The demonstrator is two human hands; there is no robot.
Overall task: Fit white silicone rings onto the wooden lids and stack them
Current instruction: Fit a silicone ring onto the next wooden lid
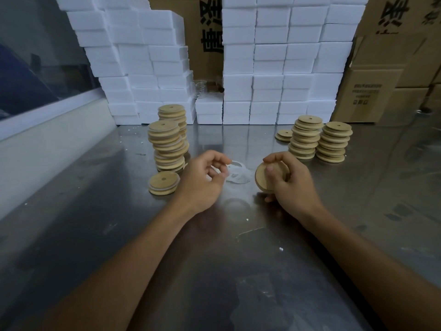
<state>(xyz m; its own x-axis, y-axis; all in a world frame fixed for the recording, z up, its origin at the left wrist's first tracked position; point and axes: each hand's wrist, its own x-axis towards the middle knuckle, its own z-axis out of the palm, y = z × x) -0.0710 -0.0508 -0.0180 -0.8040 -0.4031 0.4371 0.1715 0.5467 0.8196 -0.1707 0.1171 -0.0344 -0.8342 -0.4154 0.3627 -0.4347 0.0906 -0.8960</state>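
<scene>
The right hand [290, 179] grips a wooden lid [265, 179] on edge, fingers curled round its rim, just right of the loose white silicone rings [238, 174] on the tabletop [214, 259]. The left hand [202, 181], left of the rings, pinches one ring between curled fingers.

Bare steel table [214, 271] open across the whole near half, between and beside both forearms. Hemmed in on the left by two leaning stacks of ringed lids [168, 144] with a short pile [164, 183] just in front, on the right by two stacks of bare lids [319, 139] plus a low pile [284, 134]. Blocked at the back by a wall of white foam boxes [274, 68] and cardboard cartons [381, 87]; between the stacks, a clear lane broken only by loose silicone rings [238, 174].
</scene>
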